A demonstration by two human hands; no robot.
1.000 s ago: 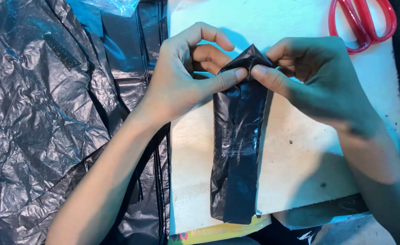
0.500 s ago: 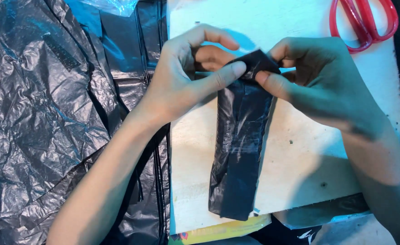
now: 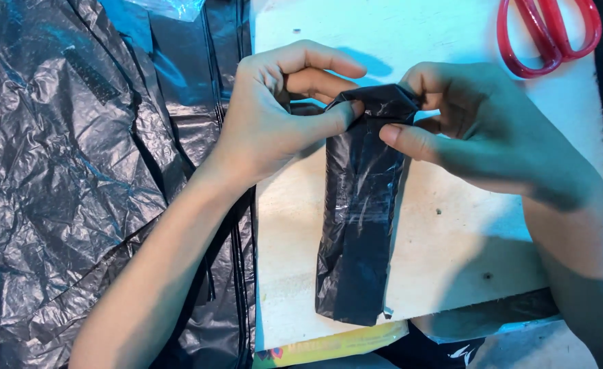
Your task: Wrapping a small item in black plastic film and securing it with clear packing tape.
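Observation:
A long folded strip of black plastic bag point(image 3: 357, 225) lies lengthwise on a white board point(image 3: 451, 205). My left hand point(image 3: 281, 109) pinches the strip's far end from the left with thumb and fingers. My right hand point(image 3: 472, 123) grips the same end from the right, its thumb pressed on the top fold. The far end is folded over between both hands. The near end of the strip rests flat by the board's front edge.
Crumpled black plastic sheeting point(image 3: 62, 171) covers the surface to the left of the board. Red-handled scissors point(image 3: 547, 34) lie at the board's far right corner. A yellow printed item point(image 3: 335, 342) sticks out under the board's near edge.
The pointed far tip of the strip has been folded down flatter between my thumbs. Both hands dropped slightly toward the board, and the strip shifted a little.

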